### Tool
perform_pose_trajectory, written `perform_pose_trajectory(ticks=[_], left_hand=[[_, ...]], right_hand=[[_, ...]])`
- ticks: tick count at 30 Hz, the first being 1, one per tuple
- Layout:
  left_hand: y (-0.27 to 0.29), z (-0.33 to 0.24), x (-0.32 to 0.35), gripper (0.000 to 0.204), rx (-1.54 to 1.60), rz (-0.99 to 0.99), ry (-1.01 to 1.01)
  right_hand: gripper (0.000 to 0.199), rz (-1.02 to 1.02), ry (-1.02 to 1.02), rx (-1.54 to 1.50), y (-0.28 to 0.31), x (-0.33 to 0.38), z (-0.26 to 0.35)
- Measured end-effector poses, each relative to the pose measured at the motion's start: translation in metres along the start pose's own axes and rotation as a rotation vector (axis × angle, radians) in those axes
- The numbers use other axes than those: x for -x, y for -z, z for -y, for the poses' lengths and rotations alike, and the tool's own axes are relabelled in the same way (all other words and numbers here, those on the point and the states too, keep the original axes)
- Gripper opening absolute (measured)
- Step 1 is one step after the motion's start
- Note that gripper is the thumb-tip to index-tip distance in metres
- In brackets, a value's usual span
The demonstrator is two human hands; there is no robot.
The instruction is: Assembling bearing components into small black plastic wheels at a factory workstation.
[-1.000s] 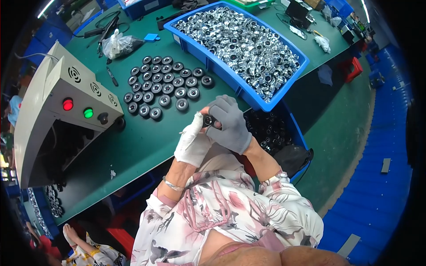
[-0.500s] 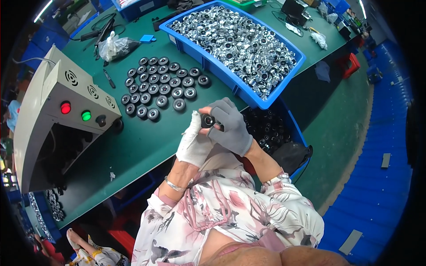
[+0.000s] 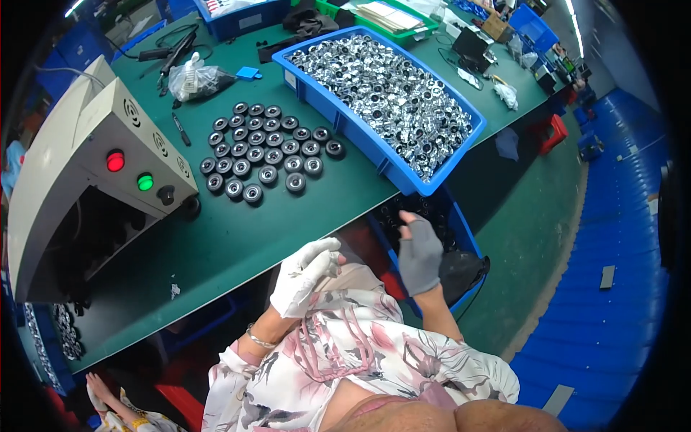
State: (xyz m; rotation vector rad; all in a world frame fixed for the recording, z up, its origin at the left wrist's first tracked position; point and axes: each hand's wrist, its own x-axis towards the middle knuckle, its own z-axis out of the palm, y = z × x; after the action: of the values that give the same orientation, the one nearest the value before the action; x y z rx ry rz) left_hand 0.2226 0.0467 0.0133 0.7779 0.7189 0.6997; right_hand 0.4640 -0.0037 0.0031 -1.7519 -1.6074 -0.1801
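Note:
My left hand [image 3: 308,272], in a white glove, hangs in front of the table edge above my lap. Its fingers are curled together, and whatever may be inside them is hidden. Off to the right, my right hand [image 3: 419,253] in a grey fingerless glove is over the lower blue crate [image 3: 462,222]. Its fingers are stretched out, slightly smeared, and nothing shows in them. Dark round parts lie inside that crate. On the green table [image 3: 237,248] stand several black wheel-like parts [image 3: 268,175] in a loose cluster, beyond my left hand.
A blue tub [image 3: 338,119] full of shiny clear-and-black parts sits at the table's right edge. To the left stands a beige machine [image 3: 93,165] with red and green lights. A black bag [image 3: 461,273] rests on the lower crate. A marker pen [image 3: 181,129] lies near the machine.
My hands have parted. The black wheel-like part held between them is no longer visible. My right hand has moved right and down over the lower crate; my left has drawn back toward me.

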Motion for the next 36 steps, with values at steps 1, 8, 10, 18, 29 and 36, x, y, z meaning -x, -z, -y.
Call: perform_pose_trajectory(ticks=[1,8,10,18,29,36], left_hand=[[0.002,0.001,0.001,0.035,-0.013,-0.007,-0.025],[0.006,0.002,0.008,0.032,-0.064,-0.005,-0.171],[0.009,0.002,0.011,0.031,-0.036,-0.054,-0.182],[0.013,-0.004,0.005,0.032,-0.03,-0.09,-0.155],[-0.013,-0.021,-0.055,0.05,0.199,-0.044,0.12],[-0.01,-0.013,-0.06,0.032,0.213,-0.089,-0.041]], right_hand=[[0.029,0.011,0.035,-0.133,-0.006,-0.013,0.017],[0.035,0.312,0.028,0.224,-0.111,-0.118,0.044],[0.034,0.371,-0.019,0.239,-0.117,-0.128,0.041],[0.033,0.302,-0.03,-0.66,-0.079,-0.08,0.035],[0.05,0.396,-0.159,-1.096,-0.059,-0.047,0.037],[0.04,0.323,0.105,-0.841,-0.05,-0.061,0.046]])
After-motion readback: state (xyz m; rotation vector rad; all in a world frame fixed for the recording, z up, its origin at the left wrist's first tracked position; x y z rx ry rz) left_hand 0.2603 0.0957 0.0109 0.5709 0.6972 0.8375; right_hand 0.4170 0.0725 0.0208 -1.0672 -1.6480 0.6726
